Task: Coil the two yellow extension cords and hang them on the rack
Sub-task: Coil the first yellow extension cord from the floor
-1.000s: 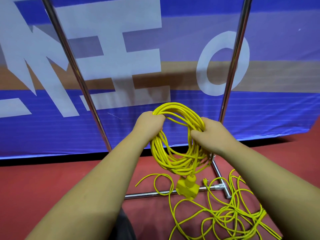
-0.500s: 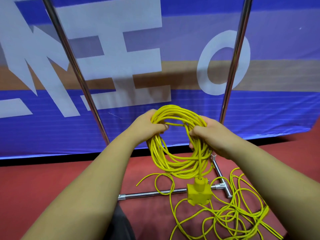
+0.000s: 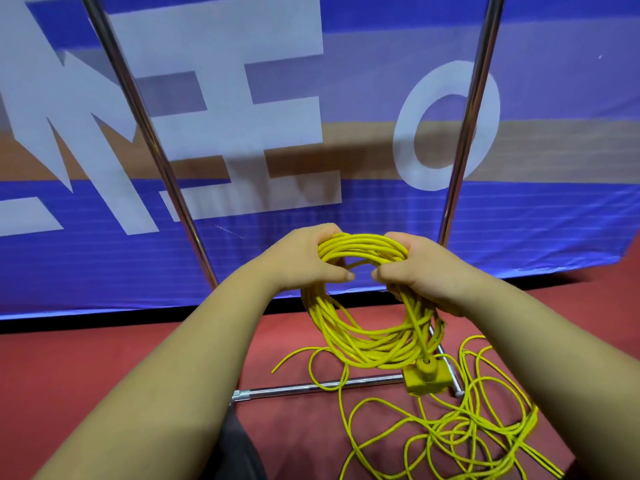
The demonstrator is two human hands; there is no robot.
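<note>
left hand grips top-left of coiled cord | right hand grips top-right, thumbs nearly touching | coil hangs below both hands, socket block at bottom | second cord loose on floor by rack base

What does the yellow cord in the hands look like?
The coiled cord is thin and bright yellow with a plastic-looking skin, wound into a ring of many loops. It hangs upright, gripped at the top by the left hand and right hand. One strand drops from the right hand to a yellow socket block at the bottom.
</note>
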